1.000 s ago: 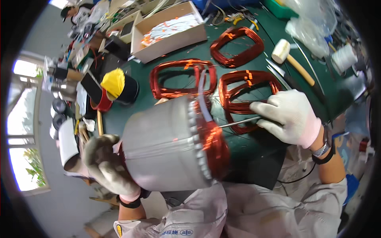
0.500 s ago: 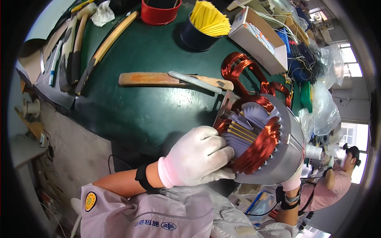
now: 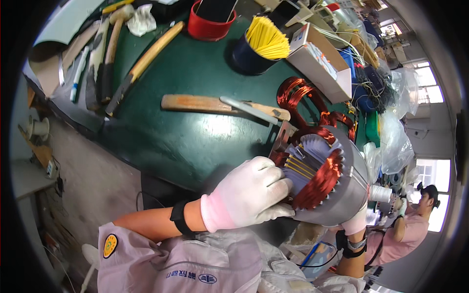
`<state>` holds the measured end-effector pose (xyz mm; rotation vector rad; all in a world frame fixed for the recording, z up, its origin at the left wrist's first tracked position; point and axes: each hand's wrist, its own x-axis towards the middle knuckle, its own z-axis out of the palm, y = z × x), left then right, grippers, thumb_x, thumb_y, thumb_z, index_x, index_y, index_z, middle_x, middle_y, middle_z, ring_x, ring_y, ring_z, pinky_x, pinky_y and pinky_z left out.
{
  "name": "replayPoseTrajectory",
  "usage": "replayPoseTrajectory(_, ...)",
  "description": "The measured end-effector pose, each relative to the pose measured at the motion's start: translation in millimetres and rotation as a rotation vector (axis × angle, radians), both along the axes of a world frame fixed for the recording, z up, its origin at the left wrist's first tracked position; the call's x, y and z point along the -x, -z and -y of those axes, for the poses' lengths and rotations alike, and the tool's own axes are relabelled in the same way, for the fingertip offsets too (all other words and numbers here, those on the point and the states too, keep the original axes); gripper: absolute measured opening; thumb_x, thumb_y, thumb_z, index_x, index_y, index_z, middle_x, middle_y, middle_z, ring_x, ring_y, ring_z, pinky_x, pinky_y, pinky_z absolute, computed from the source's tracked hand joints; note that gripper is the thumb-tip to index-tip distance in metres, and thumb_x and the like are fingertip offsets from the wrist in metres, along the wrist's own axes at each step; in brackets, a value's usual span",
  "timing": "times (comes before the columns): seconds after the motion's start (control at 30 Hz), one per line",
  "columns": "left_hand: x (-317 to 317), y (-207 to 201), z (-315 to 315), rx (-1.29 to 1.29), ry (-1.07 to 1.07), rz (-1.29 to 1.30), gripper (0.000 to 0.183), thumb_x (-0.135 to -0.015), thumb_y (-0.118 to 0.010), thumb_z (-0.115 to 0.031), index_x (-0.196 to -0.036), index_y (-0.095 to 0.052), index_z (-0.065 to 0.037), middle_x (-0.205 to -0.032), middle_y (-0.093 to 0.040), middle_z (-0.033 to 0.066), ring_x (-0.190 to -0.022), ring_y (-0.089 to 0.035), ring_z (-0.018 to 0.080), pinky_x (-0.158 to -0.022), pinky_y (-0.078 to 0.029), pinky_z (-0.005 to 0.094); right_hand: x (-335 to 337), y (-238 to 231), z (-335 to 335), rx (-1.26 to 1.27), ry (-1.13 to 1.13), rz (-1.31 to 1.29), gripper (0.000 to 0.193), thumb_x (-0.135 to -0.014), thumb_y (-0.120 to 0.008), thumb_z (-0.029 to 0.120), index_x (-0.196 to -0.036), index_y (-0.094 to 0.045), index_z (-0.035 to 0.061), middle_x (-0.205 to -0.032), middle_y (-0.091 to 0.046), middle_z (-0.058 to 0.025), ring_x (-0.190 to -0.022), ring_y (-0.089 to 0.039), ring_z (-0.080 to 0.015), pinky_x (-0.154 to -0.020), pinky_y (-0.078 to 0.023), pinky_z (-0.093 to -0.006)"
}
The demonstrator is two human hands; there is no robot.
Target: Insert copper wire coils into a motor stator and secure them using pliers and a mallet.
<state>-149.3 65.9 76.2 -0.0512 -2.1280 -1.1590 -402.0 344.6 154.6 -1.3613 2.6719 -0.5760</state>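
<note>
A grey motor stator [image 3: 351,198] lies on its side at the right, its open end toward my left hand. Copper windings [image 3: 318,189] bulge from its rim, and narrow yellow strips [image 3: 300,166] line several slots inside. My left hand [image 3: 250,195], in a white glove, is closed with curled fingers against the near side of the stator's opening. Whatever lies between its fingertips is hidden. Only the wrist and glove edge of my right hand [image 3: 355,223] show at the stator's far right side. Its fingers are out of sight behind the housing.
Beyond the stator lie loose copper coils [image 3: 292,94]. A wooden bar [image 3: 198,103] with a grey stick [image 3: 249,110] crosses the green table [image 3: 190,146]. Hammers [image 3: 113,53], a red container [image 3: 210,30], yellow strips in a dark cup [image 3: 249,57] and a carton [image 3: 325,68] stand farther back. A co-worker [image 3: 408,229] is at right.
The view has shifted slightly, so the table's things sit a little lower and farther right. My left hand stays closed at the stator's opening, and the right stays behind the housing.
</note>
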Motion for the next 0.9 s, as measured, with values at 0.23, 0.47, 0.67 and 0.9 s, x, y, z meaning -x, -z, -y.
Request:
replayPoseTrajectory(0.23,-9,-56,55,-0.014,-0.079,0.264,0.038,-0.083,-0.078,-0.004,-0.12,-0.069,0.0,-0.111,-0.069,0.0154,-0.101,-0.07,0.0322,-0.091,-0.058,0.0401,-25,-33,37,0.061,-0.142,-0.084,0.034,-0.081,-0.075,0.002,-0.115,-0.072,0.0014,-0.106,-0.071,-0.0186,-0.098,-0.068,-0.0429,-0.086,-0.056,-0.0471)
replayPoseTrajectory(0.47,80,-64,162,0.481,-0.428,0.393,0.031,-0.095,-0.075,-0.017,-0.117,-0.071,0.004,-0.109,-0.072,0.0219,-0.103,-0.072,0.0364,-0.094,-0.056,0.0426,-25,-33,0,0.248,-0.127,-0.239,0.036,-0.078,-0.081,0.009,-0.112,-0.072,-0.0001,-0.109,-0.068,-0.0181,-0.103,-0.066,-0.0406,-0.09,-0.054,-0.0484)
replayPoseTrajectory(0.67,138,-41,168,0.697,-0.513,0.532,0.033,-0.089,-0.081,-0.033,-0.092,-0.071,-0.002,-0.092,-0.073,0.0214,-0.091,-0.071,0.0409,-0.084,-0.056,0.0508,-30,-32,-32,0.268,-0.08,-0.254,0.036,-0.078,-0.083,0.012,-0.11,-0.072,-0.0001,-0.108,-0.068,-0.0169,-0.103,-0.066,-0.0392,-0.09,-0.054,-0.0481)
replayPoseTrajectory(0.9,137,-40,177,0.608,-0.518,0.471,0.025,-0.1,-0.068,-0.028,-0.098,-0.075,-0.005,-0.095,-0.075,0.0223,-0.093,-0.073,0.0429,-0.083,-0.058,0.0527,-38,-28,-51,0.288,-0.021,-0.197,0.035,-0.079,-0.08,0.009,-0.112,-0.072,-0.0007,-0.112,-0.069,-0.0178,-0.107,-0.065,-0.04,-0.094,-0.054,-0.0483)
